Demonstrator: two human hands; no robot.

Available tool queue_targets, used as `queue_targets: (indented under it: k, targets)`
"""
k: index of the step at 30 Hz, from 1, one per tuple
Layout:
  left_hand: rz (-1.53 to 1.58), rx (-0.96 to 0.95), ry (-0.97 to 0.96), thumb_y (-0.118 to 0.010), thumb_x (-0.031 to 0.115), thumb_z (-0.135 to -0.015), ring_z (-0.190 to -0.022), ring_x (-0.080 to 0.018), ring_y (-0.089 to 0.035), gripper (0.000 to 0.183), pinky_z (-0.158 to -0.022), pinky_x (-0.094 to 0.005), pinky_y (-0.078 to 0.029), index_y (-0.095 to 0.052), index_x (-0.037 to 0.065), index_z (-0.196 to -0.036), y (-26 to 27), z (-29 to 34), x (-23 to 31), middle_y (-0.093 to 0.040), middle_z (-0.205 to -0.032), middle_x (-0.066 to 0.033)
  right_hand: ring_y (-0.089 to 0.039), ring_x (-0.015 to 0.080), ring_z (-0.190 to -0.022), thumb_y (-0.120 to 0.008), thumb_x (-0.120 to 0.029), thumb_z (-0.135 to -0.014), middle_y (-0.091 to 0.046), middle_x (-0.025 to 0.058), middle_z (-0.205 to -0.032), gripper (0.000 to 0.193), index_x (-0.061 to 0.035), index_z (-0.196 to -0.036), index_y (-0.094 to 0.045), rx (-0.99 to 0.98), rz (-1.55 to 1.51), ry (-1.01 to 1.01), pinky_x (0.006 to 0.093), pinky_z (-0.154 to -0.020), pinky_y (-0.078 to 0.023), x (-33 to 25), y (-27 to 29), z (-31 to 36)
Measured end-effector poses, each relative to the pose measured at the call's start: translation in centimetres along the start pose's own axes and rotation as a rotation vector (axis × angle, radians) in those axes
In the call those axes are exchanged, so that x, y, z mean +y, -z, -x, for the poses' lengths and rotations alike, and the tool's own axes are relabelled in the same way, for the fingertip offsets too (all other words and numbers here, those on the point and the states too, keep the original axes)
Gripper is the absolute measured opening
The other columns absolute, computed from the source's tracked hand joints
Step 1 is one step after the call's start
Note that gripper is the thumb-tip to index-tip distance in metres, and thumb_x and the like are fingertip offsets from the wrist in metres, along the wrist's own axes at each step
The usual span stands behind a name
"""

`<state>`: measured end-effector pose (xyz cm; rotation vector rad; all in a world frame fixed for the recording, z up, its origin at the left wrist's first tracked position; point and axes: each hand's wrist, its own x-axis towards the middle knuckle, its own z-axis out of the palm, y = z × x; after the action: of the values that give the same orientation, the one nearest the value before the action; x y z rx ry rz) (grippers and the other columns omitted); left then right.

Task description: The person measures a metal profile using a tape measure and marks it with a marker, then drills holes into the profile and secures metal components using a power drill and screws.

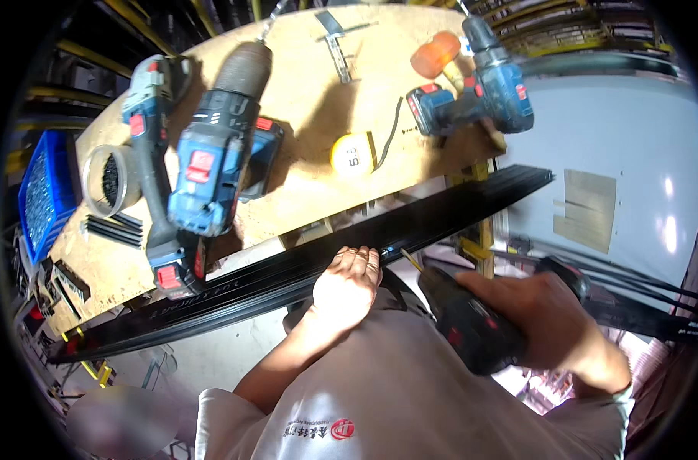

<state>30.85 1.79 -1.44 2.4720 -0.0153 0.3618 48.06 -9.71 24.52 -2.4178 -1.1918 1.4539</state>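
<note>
A long black metal profile (456, 205) runs slantwise along the near edge of a wooden workbench. My left hand (347, 287) lies on it near the middle, fingers close together and bent over the bar. In my right hand (552, 318) is a dark cordless drill (471, 326), gripped by its body. Its thin bit (412, 259) points at the profile, just right of my left fingers; whether the tip touches is hard to tell. A small shiny piece (389, 251) shows on the profile between the bit and my left hand.
On the workbench (395, 38) lie a large blue drill (218, 153), a blue angle grinder (159, 161), another blue drill (506, 92), an orange mallet (438, 54) and a yellow tape measure (353, 156). A tub of black screws (111, 180) stands beside a blue bin (46, 203). A pale panel (640, 130) is at right.
</note>
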Motion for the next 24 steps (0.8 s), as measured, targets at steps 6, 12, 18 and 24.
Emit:
queue_targets:
  k: [6, 12, 18, 24]
  targets:
    - [-0.086, -0.147, 0.146, -0.073, 0.014, -0.075, -0.079, -0.0307, -0.062, 0.027, -0.071, -0.0396, -0.053, -0.063, -0.002, -0.095, 3.4, 0.1, 0.3, -0.063, -0.083, -0.0145, -0.072, 0.0331, -0.088, -0.08, -0.016, -0.074, -0.071, 0.0189, -0.102, 0.067, -0.0013, -0.134, -0.055, 0.211, -0.31, 0.152, 0.0373, -0.078, -0.055, 1.6, -4.8, 5.1]
    - [-0.449, -0.165, 0.251, -0.064, 0.014, -0.078, -0.082, -0.0286, -0.064, 0.023, -0.078, -0.0382, -0.053, -0.066, -0.003, -0.094, 11.4, 9.4, -2.8, -0.063, -0.085, -0.0127, -0.068, 0.016, -0.085, -0.072, -0.01, -0.07, -0.072, 0.0094, -0.098, 0.067, 0.004, -0.133, -0.053, 0.215, -1.101, 0.063, 0.0296, -0.079, -0.054, 2.9, -14.2, 3.2]
    - [-0.04, -0.066, 0.585, -0.072, 0.014, -0.083, -0.08, -0.0304, -0.066, 0.013, -0.072, -0.0371, -0.055, -0.071, 0.005, -0.092, 24.1, 14.2, -10.4, -0.068, -0.086, -0.0156, -0.068, 0.0143, -0.084, -0.069, -0.001, -0.069, -0.072, 0.0091, -0.096, 0.059, 0.0031, -0.127, -0.059, 0.367, -0.658, 0.207, 0.0299, -0.077, -0.055, -1.0, -16.2, 3.2]
    - [-0.268, 0.551, 0.814, -0.072, 0.016, -0.084, -0.063, -0.0312, -0.063, 0.017, -0.066, -0.0406, -0.052, -0.075, 0.0, -0.09, 41.4, 16.1, -34.4, -0.071, -0.074, -0.0185, -0.062, 0.02, -0.082, -0.078, -0.008, -0.084, -0.065, 0.0083, -0.09, 0.064, 0.0018, -0.141, -0.051, 0.417, -0.632, 0.094, 0.0298, -0.078, -0.05, -4.4, -20.9, 2.4]
